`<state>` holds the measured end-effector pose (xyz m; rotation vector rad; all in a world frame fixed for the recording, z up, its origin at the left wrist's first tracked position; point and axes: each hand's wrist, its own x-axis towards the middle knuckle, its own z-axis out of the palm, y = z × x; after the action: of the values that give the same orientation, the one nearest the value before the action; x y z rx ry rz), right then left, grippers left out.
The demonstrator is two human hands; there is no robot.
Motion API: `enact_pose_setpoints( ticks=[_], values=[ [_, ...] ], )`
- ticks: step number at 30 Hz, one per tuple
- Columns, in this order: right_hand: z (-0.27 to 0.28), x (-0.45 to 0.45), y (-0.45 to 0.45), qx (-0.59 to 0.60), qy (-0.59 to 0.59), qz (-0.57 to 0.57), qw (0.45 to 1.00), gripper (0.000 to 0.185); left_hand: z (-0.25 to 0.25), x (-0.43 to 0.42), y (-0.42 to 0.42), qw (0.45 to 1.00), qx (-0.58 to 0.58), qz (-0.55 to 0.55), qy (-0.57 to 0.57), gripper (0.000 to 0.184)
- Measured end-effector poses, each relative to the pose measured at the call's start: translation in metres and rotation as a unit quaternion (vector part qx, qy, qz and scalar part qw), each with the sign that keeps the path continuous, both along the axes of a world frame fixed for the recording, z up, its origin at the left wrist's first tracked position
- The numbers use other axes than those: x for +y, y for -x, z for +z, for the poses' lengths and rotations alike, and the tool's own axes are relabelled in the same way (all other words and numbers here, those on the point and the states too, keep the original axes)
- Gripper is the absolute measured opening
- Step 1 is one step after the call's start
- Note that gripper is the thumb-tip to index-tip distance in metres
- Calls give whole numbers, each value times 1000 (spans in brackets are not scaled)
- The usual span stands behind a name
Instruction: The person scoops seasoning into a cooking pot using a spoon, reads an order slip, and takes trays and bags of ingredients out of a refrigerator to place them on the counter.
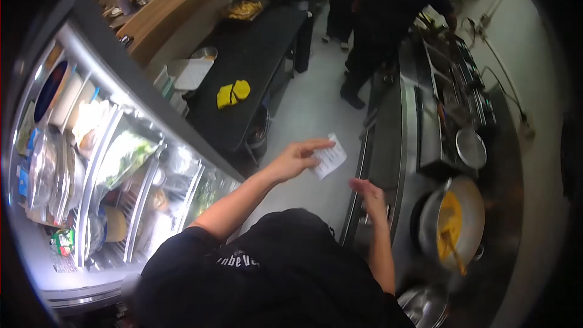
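My left hand (297,159) is closed on a small white paper slip (330,159) with lines of print too small to read. The slip is pinched between thumb and fingers, out in front of my body above the aisle floor. My right hand (370,197) is a little lower and to the right, apart from the slip, beside the steel counter edge. Its fingers stretch out to the left, somewhat blurred, and nothing shows in them.
A lit glass-door fridge (121,164) packed with bagged food stands at left. Yellow cloth items (233,93) lie on the dark table (243,54). At right, a large pan (456,222) holds orange-yellow food and a utensil. A person in black (388,12) leans over the cooking line ahead; another stands beyond.
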<state>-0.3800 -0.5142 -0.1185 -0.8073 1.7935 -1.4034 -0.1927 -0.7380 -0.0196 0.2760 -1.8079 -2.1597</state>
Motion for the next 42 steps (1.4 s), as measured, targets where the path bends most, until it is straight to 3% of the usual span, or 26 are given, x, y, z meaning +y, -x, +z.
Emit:
enact_pose_setpoints(
  ticks=[2, 4, 7, 12, 17, 18, 19, 20, 22, 25, 26, 27, 28, 29, 30, 33, 35, 38, 42],
  values=[
    [13, -79, 21, -88, 92, 98, 987, 49, 11, -23, 25, 1000, -18, -22, 12, 52],
    [8, -155, 45, -290, 129, 122, 940, 46, 8, -48, 47, 999, -26, 0, 36, 53],
    [70, -238, 74, -280, 114, 201, 932, 38, 11, -97, 77, 996, -44, 54, 46, 54],
    [63, -356, 137, -171, 89, 225, 955, 32, -22, -199, 124, 992, -70, 106, -13, 50],
    [65, -461, 208, -43, 59, 185, 980, 31, -33, -310, 199, 995, -101, 18, -12, 49],
    [74, -480, 224, -39, 32, 187, 981, 30, -30, -329, 216, 993, -84, 1, -79, 47],
    [81, -501, 240, -36, 4, 188, 981, 30, -26, -350, 234, 994, -78, 2, -75, 47],
    [86, -521, 257, -64, 14, 190, 980, 21, -19, -369, 252, 991, -67, -7, -116, 47],
    [91, -557, 289, -80, 24, 186, 979, 21, -19, -407, 288, 980, -62, -30, -187, 50],
    [91, -614, 343, -95, 37, 181, 978, 21, -32, -454, 345, 978, -48, -40, -200, 52],
    [81, -641, 366, -42, 69, 183, 980, 21, -47, -474, 365, 979, -21, -56, -194, 57],
    [69, -658, 384, 3, 90, 186, 978, 21, -38, -492, 380, 994, -61, -22, -87, 59],
    [71, -678, 402, -29, 57, 201, 978, 21, -33, -513, 398, 992, -126, 3, 30, 60],
    [75, -702, 423, -64, 14, 214, 975, 21, -46, -530, 415, 993, -66, -12, -97, 62],
    [74, -728, 443, -72, 37, 225, 971, 19, -41, -543, 433, 992, -19, 31, -121, 67],
    [74, -801, 490, -147, 37, 221, 963, 20, -20, -585, 476, 981, 13, 111, -162, 90],
    [72, -848, 514, -174, 39, 220, 959, 28, -23, -616, 498, 972, 17, 169, -162, 93],
    [72, -914, 542, -206, 60, 246, 945, 27, -25, -665, 522, 958, 24, 222, -177, 91],
    [65, -1013, 570, -160, 36, 318, 934, 25, -54, -750, 542, 951, 4, 254, -177, 90]
  ],
)
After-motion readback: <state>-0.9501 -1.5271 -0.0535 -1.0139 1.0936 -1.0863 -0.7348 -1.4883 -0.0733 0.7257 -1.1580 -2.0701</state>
